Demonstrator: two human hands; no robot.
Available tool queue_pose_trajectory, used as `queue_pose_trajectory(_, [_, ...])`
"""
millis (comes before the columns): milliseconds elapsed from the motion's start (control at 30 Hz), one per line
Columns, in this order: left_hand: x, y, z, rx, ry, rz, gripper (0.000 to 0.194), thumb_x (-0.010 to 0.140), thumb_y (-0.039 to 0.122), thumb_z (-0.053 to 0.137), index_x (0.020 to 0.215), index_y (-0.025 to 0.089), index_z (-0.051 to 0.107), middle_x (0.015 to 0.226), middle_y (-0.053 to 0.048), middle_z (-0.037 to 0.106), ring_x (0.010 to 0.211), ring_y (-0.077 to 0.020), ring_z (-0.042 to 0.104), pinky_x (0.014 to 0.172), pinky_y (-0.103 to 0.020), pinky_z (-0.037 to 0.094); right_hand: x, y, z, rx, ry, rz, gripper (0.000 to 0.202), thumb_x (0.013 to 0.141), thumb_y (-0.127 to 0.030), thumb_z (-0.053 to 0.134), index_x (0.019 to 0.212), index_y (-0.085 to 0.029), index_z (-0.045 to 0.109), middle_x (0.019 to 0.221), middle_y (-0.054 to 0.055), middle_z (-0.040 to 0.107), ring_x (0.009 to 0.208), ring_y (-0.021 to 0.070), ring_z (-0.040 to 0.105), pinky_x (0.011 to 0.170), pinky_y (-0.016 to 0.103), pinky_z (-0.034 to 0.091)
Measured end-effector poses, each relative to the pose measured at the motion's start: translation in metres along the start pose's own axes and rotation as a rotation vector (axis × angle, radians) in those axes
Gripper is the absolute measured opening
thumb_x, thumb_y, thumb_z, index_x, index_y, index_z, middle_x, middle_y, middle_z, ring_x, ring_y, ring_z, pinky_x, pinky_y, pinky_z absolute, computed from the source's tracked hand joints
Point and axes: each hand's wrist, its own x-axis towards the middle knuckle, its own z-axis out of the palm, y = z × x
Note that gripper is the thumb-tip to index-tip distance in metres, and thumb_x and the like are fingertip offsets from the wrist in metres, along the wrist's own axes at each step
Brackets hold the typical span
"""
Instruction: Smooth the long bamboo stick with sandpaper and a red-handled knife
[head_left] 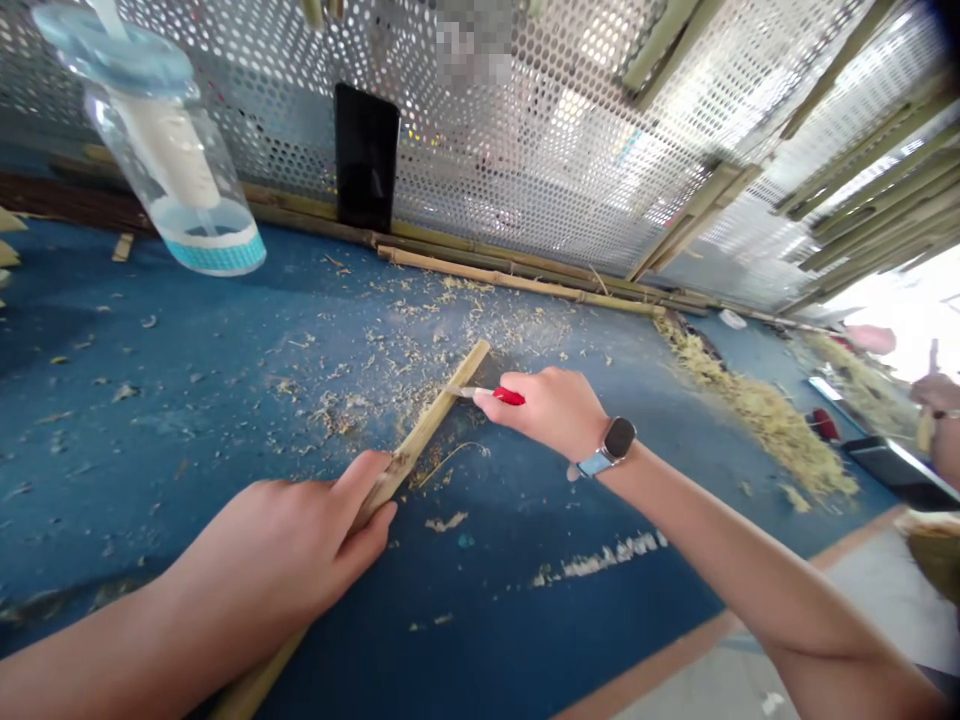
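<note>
My left hand (300, 530) is closed around a bamboo strip (424, 430). The strip runs from the lower left, under my forearm, up to the middle of the view. In my right hand (551, 410), which wears a watch, is a knife (509, 397) with a red handle. Its short blade touches the strip near the far end. Pale shavings (390, 380) lie scattered on the blue tabletop (225, 390) around that end.
A clear drink bottle (217, 225) and a black phone (366, 160) stand at the back, near bamboo poles (510, 280) and a perforated metal screen (555, 150). At right are heaped shavings (780, 420), another phone (904, 470) and another person's hand (936, 392).
</note>
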Motion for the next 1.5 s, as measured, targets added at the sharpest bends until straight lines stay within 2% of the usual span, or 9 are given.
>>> queue_pose_trajectory(267, [0.001, 0.003, -0.005, -0.029, -0.044, -0.050, 0.045, 0.104, 0.041, 0.024, 0.137, 0.024, 0.051, 0.073, -0.004, 0.079, 0.071, -0.0375, 0.079, 0.058, -0.041, 0.043, -0.006, -0.008, -0.009, 0.024, -0.067, -0.061, 0.064, 0.095, -0.076, 0.034, 0.063, -0.023, 0.050, 0.051, -0.002, 0.043, 0.048, 0.0119, 0.030, 0.052, 0.029, 0.018])
queue_pose_trajectory(433, [0.001, 0.010, -0.016, -0.045, -0.130, -0.083, 0.045, 0.104, 0.039, 0.024, 0.138, 0.024, 0.049, 0.082, -0.006, 0.081, 0.081, -0.0377, 0.080, 0.065, -0.042, 0.049, 0.000, 0.003, -0.009, -0.005, -0.012, 0.039, 0.063, 0.096, -0.074, 0.034, 0.064, -0.022, 0.051, 0.053, -0.001, 0.045, 0.048, 0.0117, 0.032, 0.053, 0.028, 0.019])
queue_pose_trajectory(567, [0.000, 0.013, -0.021, -0.035, -0.172, -0.100, 0.046, 0.105, 0.039, 0.025, 0.142, 0.024, 0.047, 0.087, -0.007, 0.082, 0.084, -0.0379, 0.080, 0.069, -0.044, 0.053, 0.004, 0.004, -0.005, 0.055, -0.050, -0.062, 0.064, 0.096, -0.075, 0.035, 0.063, -0.022, 0.050, 0.052, -0.001, 0.045, 0.049, 0.0120, 0.033, 0.053, 0.028, 0.020])
queue_pose_trajectory(833, [0.001, 0.014, -0.015, 0.049, -0.122, -0.092, 0.046, 0.105, 0.037, 0.026, 0.140, 0.023, 0.051, 0.078, -0.005, 0.080, 0.075, -0.0361, 0.080, 0.062, -0.041, 0.052, 0.001, -0.002, -0.001, 0.027, -0.025, -0.113, 0.065, 0.095, -0.076, 0.035, 0.062, -0.022, 0.052, 0.051, -0.001, 0.044, 0.049, 0.0119, 0.032, 0.053, 0.029, 0.018])
queue_pose_trajectory(1033, [0.001, 0.021, -0.025, 0.097, -0.228, -0.104, 0.051, 0.107, 0.034, 0.021, 0.148, 0.019, 0.045, 0.084, -0.007, 0.080, 0.083, -0.0369, 0.080, 0.069, -0.045, 0.056, 0.013, 0.008, 0.001, 0.021, 0.027, -0.024, 0.065, 0.095, -0.076, 0.035, 0.061, -0.023, 0.049, 0.053, -0.001, 0.046, 0.048, 0.0118, 0.031, 0.052, 0.028, 0.019])
queue_pose_trajectory(1133, [0.001, 0.024, -0.028, 0.081, -0.277, -0.093, 0.050, 0.107, 0.032, 0.020, 0.147, 0.020, 0.047, 0.085, -0.007, 0.081, 0.082, -0.0353, 0.081, 0.069, -0.044, 0.055, 0.013, 0.009, 0.003, 0.059, -0.018, -0.125, 0.068, 0.094, -0.079, 0.032, 0.062, -0.022, 0.051, 0.052, -0.001, 0.045, 0.048, 0.0117, 0.032, 0.052, 0.028, 0.019])
queue_pose_trajectory(1300, [0.000, 0.021, -0.020, 0.143, -0.273, -0.124, 0.050, 0.107, 0.035, 0.024, 0.149, 0.023, 0.049, 0.079, -0.005, 0.081, 0.077, -0.0326, 0.081, 0.063, -0.039, 0.053, 0.007, 0.005, 0.004, 0.058, -0.015, -0.087, 0.068, 0.095, -0.077, 0.031, 0.062, -0.022, 0.053, 0.051, 0.000, 0.046, 0.048, 0.0119, 0.034, 0.053, 0.029, 0.018])
queue_pose_trajectory(1433, [-0.001, 0.017, -0.013, 0.152, -0.231, -0.102, 0.051, 0.106, 0.036, 0.027, 0.151, 0.024, 0.050, 0.071, -0.003, 0.079, 0.069, -0.0307, 0.080, 0.057, -0.037, 0.050, 0.008, 0.007, 0.004, 0.126, -0.061, -0.182, 0.071, 0.093, -0.081, 0.032, 0.064, -0.021, 0.057, 0.050, 0.000, 0.046, 0.046, 0.0109, 0.035, 0.053, 0.029, 0.018])
queue_pose_trajectory(1500, [-0.001, 0.016, -0.011, 0.145, -0.231, -0.123, 0.051, 0.106, 0.036, 0.027, 0.149, 0.025, 0.051, 0.074, -0.003, 0.080, 0.070, -0.0313, 0.080, 0.057, -0.037, 0.051, 0.011, 0.011, 0.003, 0.109, -0.026, -0.108, 0.072, 0.094, -0.080, 0.030, 0.063, -0.021, 0.057, 0.051, 0.000, 0.047, 0.046, 0.0109, 0.035, 0.053, 0.029, 0.019])
